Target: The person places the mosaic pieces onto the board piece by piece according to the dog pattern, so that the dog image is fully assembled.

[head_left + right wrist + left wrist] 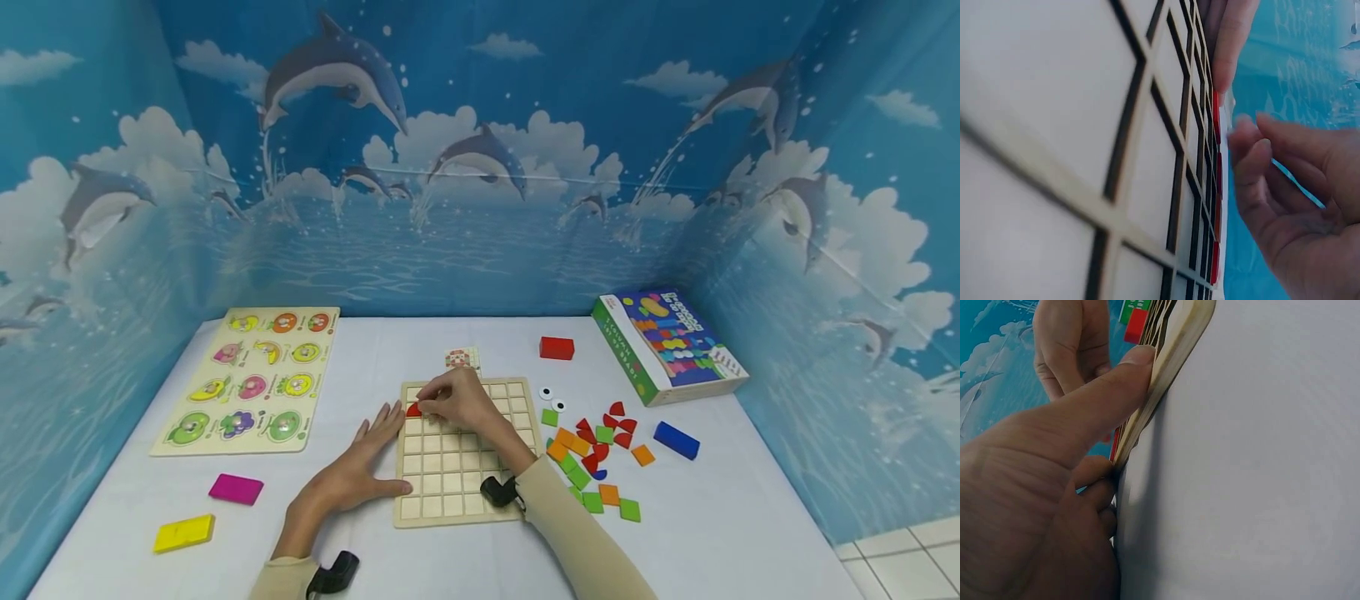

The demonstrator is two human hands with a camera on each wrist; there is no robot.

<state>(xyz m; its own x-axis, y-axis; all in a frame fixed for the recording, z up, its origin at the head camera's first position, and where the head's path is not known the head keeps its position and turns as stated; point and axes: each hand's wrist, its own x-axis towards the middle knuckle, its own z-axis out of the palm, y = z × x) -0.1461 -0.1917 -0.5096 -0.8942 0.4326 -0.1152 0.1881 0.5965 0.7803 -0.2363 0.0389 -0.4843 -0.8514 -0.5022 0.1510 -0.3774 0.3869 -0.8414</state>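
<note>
A wooden grid board (431,508) lies flat on the table. My left hand (352,471) rests along its left side, with long, spread fingers near the top corner and the thumb on the lower edge; the left wrist view shows that thumb (1110,387) touching the rim. Over the upper left cells is my right hand (461,404), its fingers curled and the thumb and index tips close together. Beside those tips sits a red piece (414,409) in the corner cell. Red pieces (1217,119) line the far row in the right wrist view. No piece shows between the right fingertips.
A small pattern card (463,357) lies beyond the board. To its right are loose red, green and orange tiles (577,475), two googly eyes (546,392), red (557,348) and blue (677,440) blocks and a game box (667,346). Left are a fruit puzzle (247,379), magenta (236,489) and yellow (183,533) blocks.
</note>
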